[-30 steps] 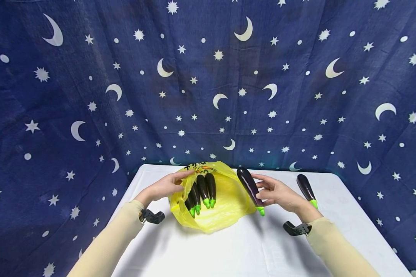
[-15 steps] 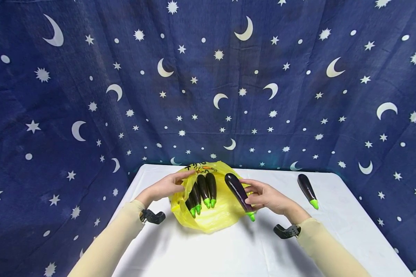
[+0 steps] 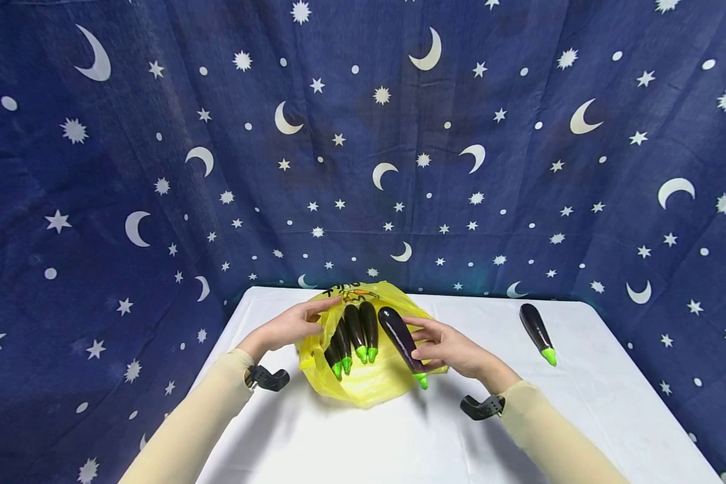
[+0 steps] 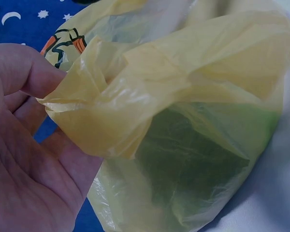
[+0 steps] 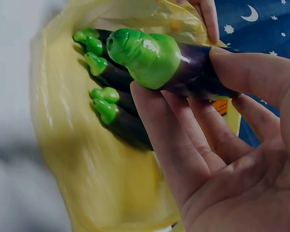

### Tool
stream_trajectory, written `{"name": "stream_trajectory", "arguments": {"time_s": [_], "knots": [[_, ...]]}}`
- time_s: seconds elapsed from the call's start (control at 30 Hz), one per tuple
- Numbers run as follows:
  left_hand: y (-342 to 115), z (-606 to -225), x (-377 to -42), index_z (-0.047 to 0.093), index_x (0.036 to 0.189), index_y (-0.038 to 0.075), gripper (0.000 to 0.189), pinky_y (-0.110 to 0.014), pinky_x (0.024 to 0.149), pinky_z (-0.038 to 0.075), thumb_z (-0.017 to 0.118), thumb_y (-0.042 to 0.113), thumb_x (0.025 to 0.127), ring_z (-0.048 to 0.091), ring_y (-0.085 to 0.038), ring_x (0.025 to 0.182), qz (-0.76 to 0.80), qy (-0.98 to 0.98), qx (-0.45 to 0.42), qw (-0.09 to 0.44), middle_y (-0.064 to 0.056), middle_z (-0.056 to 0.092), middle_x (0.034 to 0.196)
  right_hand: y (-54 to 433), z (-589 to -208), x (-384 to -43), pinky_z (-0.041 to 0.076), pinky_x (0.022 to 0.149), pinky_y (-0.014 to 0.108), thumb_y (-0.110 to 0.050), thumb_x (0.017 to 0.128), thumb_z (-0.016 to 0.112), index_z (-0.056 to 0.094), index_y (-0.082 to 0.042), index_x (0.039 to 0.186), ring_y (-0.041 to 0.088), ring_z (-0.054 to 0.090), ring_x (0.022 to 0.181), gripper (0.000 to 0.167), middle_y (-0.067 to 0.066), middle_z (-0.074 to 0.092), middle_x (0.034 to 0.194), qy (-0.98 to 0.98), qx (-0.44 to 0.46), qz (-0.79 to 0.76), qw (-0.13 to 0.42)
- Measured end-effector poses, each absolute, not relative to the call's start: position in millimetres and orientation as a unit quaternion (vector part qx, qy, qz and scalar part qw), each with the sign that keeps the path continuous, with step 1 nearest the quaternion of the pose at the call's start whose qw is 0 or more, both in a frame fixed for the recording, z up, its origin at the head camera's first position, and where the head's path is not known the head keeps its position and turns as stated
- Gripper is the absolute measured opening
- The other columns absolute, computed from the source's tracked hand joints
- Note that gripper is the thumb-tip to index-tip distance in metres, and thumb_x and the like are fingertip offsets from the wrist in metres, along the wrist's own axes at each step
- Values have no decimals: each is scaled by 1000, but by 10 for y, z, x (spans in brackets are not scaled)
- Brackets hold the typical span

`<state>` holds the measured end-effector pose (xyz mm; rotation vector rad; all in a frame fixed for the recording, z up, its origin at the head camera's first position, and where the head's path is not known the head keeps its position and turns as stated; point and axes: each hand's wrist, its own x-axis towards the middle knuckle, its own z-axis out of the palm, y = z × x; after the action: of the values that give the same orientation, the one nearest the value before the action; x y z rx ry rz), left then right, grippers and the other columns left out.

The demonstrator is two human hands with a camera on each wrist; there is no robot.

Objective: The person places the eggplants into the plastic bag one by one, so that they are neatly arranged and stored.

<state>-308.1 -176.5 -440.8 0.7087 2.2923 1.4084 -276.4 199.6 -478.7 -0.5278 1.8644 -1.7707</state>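
My right hand (image 3: 450, 347) grips a dark purple eggplant (image 3: 398, 336) with a bright green stem, holding it over the mouth of a yellow plastic bag (image 3: 375, 395). In the right wrist view, thumb and fingertips wrap the eggplant (image 5: 198, 67) just behind its green cap. On the bag's left side, my left hand (image 3: 290, 328) pinches the rim; the left wrist view shows the gathered plastic (image 4: 82, 96) at the fingertips. Several eggplants (image 3: 353, 331) lie side by side inside the bag, green stems toward the opening. The bag's wall partly hides the leftmost ones.
Another eggplant (image 3: 536, 333) lies on the right part of the white-covered table (image 3: 351, 444). A blue curtain (image 3: 363, 148) with moons and stars hangs behind and beside the table. Each wrist carries a black camera mount.
My right hand has moved left with the eggplant, from the bag's right edge to over its opening, beside the eggplants inside. The left hand stays at the rim.
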Motion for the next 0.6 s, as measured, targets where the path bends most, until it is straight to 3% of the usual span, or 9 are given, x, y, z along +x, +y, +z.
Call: {"name": "stream_trajectory", "arguments": {"time_s": [0.6], "knots": [[-1727, -4384, -3083, 40, 159, 18, 75, -45, 114, 37, 55, -4, 90, 37, -26, 146, 494, 812, 256, 176, -4, 38, 162, 1505, -5162, -2952, 60, 77, 48, -6, 90, 75, 40, -13, 158, 30, 71, 100, 76, 23, 60, 134, 714, -85, -671, 182]]}}
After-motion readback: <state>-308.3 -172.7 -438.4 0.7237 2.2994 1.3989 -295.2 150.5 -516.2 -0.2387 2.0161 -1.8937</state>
